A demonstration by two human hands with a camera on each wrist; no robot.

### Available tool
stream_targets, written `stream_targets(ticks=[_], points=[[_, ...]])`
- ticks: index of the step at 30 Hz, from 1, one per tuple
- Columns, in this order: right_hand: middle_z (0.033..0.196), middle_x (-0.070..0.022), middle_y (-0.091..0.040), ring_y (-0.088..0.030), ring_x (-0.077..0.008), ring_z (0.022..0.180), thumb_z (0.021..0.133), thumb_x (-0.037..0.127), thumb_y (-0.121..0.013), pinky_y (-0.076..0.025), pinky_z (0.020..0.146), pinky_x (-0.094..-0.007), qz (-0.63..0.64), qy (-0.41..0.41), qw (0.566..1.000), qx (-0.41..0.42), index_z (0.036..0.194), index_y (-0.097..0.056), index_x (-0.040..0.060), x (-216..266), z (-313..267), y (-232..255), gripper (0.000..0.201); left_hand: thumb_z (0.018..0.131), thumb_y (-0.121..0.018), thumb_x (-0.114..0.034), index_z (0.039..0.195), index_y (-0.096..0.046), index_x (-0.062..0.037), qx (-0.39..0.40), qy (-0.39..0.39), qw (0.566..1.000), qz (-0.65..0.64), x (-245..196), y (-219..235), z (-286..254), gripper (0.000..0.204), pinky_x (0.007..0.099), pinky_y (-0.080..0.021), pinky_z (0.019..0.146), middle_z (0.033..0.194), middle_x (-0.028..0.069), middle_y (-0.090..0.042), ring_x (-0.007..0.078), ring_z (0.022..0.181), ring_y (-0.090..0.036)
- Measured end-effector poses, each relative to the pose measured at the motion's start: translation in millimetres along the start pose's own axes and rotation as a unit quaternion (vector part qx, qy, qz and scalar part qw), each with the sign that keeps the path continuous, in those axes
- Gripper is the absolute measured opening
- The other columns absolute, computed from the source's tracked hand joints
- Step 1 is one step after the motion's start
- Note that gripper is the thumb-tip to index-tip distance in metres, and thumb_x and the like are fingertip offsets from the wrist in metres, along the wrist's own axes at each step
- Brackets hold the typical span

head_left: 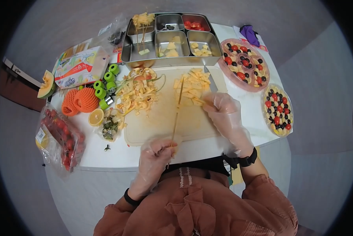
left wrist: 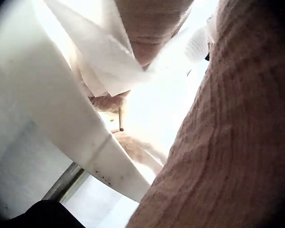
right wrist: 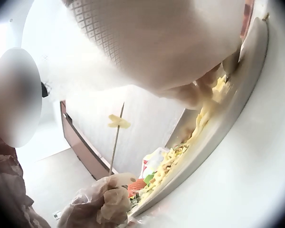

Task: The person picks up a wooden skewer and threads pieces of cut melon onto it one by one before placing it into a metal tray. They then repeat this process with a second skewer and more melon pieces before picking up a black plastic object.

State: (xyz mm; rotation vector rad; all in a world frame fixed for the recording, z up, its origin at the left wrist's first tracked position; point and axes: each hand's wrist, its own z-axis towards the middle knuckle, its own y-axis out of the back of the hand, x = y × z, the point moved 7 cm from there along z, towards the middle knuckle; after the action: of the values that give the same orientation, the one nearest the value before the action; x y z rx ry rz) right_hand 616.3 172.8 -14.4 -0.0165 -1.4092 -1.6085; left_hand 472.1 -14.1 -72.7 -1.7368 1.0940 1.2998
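Observation:
My left hand (head_left: 156, 155), in a clear plastic glove, grips the lower part of a thin wooden skewer (head_left: 174, 131) that points up over the board. A pale yellow piece of fruit (right wrist: 118, 122) is threaded on it below the tip. At the right edge of a pile of yellow fruit strips (head_left: 192, 83) is my gloved right hand (head_left: 226, 112), its fingertips right at the strips. The right wrist view has these fingers (right wrist: 192, 96) bent down towards the pile; I cannot tell whether they pinch a strip. The cutting board (head_left: 156, 128) lies under the pile.
A knife (head_left: 211, 80) lies right of the pile, peelings (head_left: 135, 100) to its left. Behind stands a metal tray (head_left: 170, 62) with fruit bins. Two fruit platters (head_left: 245, 66) are at the right. Packed tomatoes (head_left: 64, 137), a halved lemon (head_left: 96, 117) and green cutters (head_left: 104, 88) sit left.

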Motion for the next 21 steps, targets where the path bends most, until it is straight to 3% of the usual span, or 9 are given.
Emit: stream_targets(ticks=[4,11,13,14,16,17,19,20,21], points=[[0.086,-0.0123,-0.067,-0.063,-0.0329,0.083,0.074,0.006,-0.068,-0.051,0.075,-0.0423,-0.069,0.035,0.997,0.004,0.09,-0.069,0.0041,0,2,-5,0.016,0.086,-0.06,-0.001,0.098,-0.07,0.001,0.023,-0.018,0.999,0.031,2,-5,3,0.015,0.0239,-0.048,0.058,0.078,0.0064,-0.062,0.0106,0.065,-0.059],[0.082,-0.0143,-0.066,-0.064,-0.0344,0.078,0.075,0.008,-0.069,-0.052,0.07,-0.0431,-0.112,0.022,0.993,0.027,0.079,-0.066,0.0025,-5,6,-11,0.008,0.085,-0.063,-0.003,0.097,-0.07,0.0,0.057,-0.034,0.996,0.056,-3,-11,3,0.014,0.0261,-0.047,0.059,0.078,0.0071,-0.061,0.0118,0.066,-0.059],[0.078,-0.0157,-0.067,-0.064,-0.034,0.071,0.078,0.009,-0.068,-0.051,0.066,-0.0396,-0.027,-0.05,0.998,-0.01,0.083,-0.067,0.0022,-11,4,-3,0.009,0.085,-0.063,-0.003,0.097,-0.07,-0.0004,0.059,-0.037,0.996,0.057,-3,-12,2,0.014,0.0267,-0.047,0.06,0.078,0.0072,-0.061,0.0126,0.067,-0.059],[0.078,-0.0157,-0.067,-0.064,-0.034,0.071,0.078,0.009,-0.068,-0.051,0.066,-0.0396,-0.028,-0.048,0.998,-0.01,0.083,-0.067,0.0022,-9,4,-2,0.009,0.085,-0.064,-0.003,0.097,-0.07,-0.0008,0.062,-0.038,0.996,0.059,-2,-13,2,0.014,0.0273,-0.047,0.061,0.077,0.0074,-0.061,0.0134,0.068,-0.059],[0.071,-0.0121,-0.066,-0.065,-0.0241,0.063,0.082,0.01,-0.067,-0.05,0.062,-0.0334,0.04,-0.159,0.986,-0.021,0.087,-0.069,0.003,-20,2,1,0.009,0.085,-0.064,-0.004,0.097,-0.071,-0.0012,0.07,-0.049,0.993,0.081,-5,-13,0,0.014,0.0283,-0.047,0.062,0.077,0.0078,-0.061,0.0148,0.068,-0.059],[0.071,-0.0121,-0.066,-0.065,-0.0241,0.063,0.082,0.01,-0.067,-0.05,0.062,-0.0334,0.039,-0.157,0.987,-0.023,0.087,-0.069,0.003,-21,2,2,0.009,0.085,-0.064,-0.005,0.097,-0.071,-0.0016,0.079,-0.059,0.99,0.105,-7,-15,-1,0.014,0.0293,-0.047,0.063,0.076,0.0081,-0.06,0.0162,0.068,-0.059],[0.076,-0.0083,-0.068,-0.064,-0.013,0.064,0.088,0.01,-0.064,-0.05,0.063,-0.0264,0.183,-0.246,0.951,-0.03,0.096,-0.069,0.0004,-36,-2,-2,0.013,0.085,-0.065,-0.005,0.097,-0.071,-0.0018,0.086,-0.062,0.987,0.118,-11,-16,-1,0.014,0.0303,-0.047,0.063,0.075,0.0085,-0.06,0.0175,0.068,-0.058],[0.076,-0.0083,-0.068,-0.064,-0.013,0.064,0.088,0.01,-0.064,-0.05,0.063,-0.0264,0.181,-0.245,0.952,-0.034,0.096,-0.069,0.0004,-35,-1,1,0.013,0.084,-0.065,-0.006,0.097,-0.071,-0.0019,0.092,-0.062,0.985,0.131,-11,-18,-1,0.014,0.0314,-0.047,0.064,0.074,0.0089,-0.059,0.0189,0.068,-0.058],[0.079,-0.007,-0.068,-0.064,-0.0109,0.067,0.089,0.009,-0.063,-0.051,0.064,-0.0249,0.264,-0.25,0.931,-0.042,0.1,-0.067,-0.0016,-32,-1,2,0.016,0.084,-0.065,-0.006,0.097,-0.071,-0.0019,0.095,-0.065,0.985,0.13,-10,-19,-1,0.014,0.0314,-0.047,0.064,0.074,0.0089,-0.059,0.0189,0.068,-0.058]])
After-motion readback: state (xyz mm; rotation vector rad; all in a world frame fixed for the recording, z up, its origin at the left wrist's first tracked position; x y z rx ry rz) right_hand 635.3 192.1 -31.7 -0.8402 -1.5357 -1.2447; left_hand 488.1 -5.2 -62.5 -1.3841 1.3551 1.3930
